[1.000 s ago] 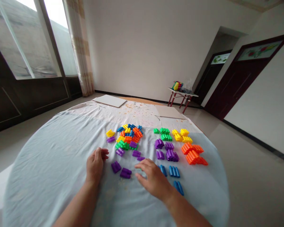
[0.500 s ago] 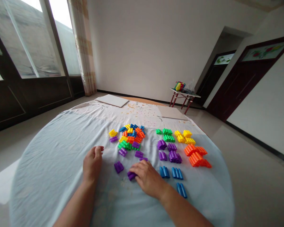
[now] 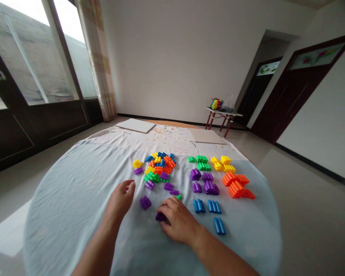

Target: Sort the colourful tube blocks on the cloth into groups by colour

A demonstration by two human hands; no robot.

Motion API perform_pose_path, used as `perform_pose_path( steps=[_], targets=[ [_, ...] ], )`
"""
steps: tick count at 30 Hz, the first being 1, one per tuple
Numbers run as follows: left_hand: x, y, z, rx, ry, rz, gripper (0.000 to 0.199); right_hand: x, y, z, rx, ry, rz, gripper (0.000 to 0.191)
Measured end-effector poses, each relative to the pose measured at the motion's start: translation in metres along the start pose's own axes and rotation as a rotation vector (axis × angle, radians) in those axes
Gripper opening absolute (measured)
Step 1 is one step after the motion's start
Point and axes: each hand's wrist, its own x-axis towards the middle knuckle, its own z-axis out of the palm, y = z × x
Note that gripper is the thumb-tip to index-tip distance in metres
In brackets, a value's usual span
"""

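My right hand [image 3: 178,220] is closed around a purple plastic block [image 3: 160,217] made of joined tubes, low over the cloth; its fingers hide part of the block. To the left, my left hand [image 3: 123,195] is held empty, fingers loosely bent and apart. Between the hands lies another purple block [image 3: 145,202]. Just beyond my right fingers are a purple block [image 3: 174,192] and a partly hidden green piece [image 3: 178,197]. A mixed heap of coloured blocks [image 3: 160,168] sits farther back.
On the right, blocks stand grouped by colour: green [image 3: 203,162], yellow [image 3: 223,164], purple [image 3: 211,188], orange [image 3: 237,186] and blue [image 3: 214,206]. Two flat boards [image 3: 135,125] lie at the far side of the cloth-covered round table [image 3: 63,191]. A small table [image 3: 225,114] stands behind.
My left hand has moved right, nearer the purple blocks. My right fingers have curled further around the purple block, and a green piece now shows beyond them. The view has shifted slightly.
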Motion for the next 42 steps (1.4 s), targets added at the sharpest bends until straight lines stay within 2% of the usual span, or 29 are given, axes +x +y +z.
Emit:
perform_pose_path(
  steps=[3,6,8,11,14,17,19,22,25,30,42],
  targets=[
    [0.004,0.003,-0.016,0.082,-0.068,0.044,0.047,-0.004,0.002,0.002,0.034,-0.004,0.042,0.038],
    [0.011,0.0,-0.025,0.203,-0.028,0.06,0.05,-0.004,0.002,0.002,0.052,-0.005,0.056,0.036],
    [0.015,-0.006,-0.024,0.281,0.001,0.057,0.05,-0.005,0.003,-0.003,0.083,0.018,0.013,0.038],
    [0.015,-0.019,-0.015,0.365,0.006,0.044,0.051,-0.014,0.016,-0.022,0.14,0.129,-0.028,0.047],
    [0.014,-0.033,-0.007,0.413,0.007,0.032,0.051,-0.033,0.049,-0.052,0.144,0.266,0.029,0.052],
    [0.017,-0.046,-0.001,0.484,0.014,0.051,0.051,-0.055,0.094,-0.081,0.111,0.381,0.162,0.05],
    [0.02,-0.051,0.001,0.526,0.015,0.056,0.051,-0.066,0.122,-0.097,0.084,0.416,0.261,0.049],
    [0.023,-0.055,0.004,0.567,0.005,0.051,0.052,-0.075,0.152,-0.109,0.053,0.394,0.371,0.049],
    [0.023,-0.054,0.005,0.596,-0.001,0.046,0.052,-0.075,0.168,-0.109,0.06,0.335,0.419,0.05],
    [0.022,-0.054,0.005,0.601,0.002,0.044,0.053,-0.071,0.176,-0.102,0.083,0.244,0.403,0.052],
    [0.019,-0.052,0.003,0.57,0.01,0.047,0.053,-0.073,0.183,-0.094,0.191,0.229,0.431,0.053]
  ],
)
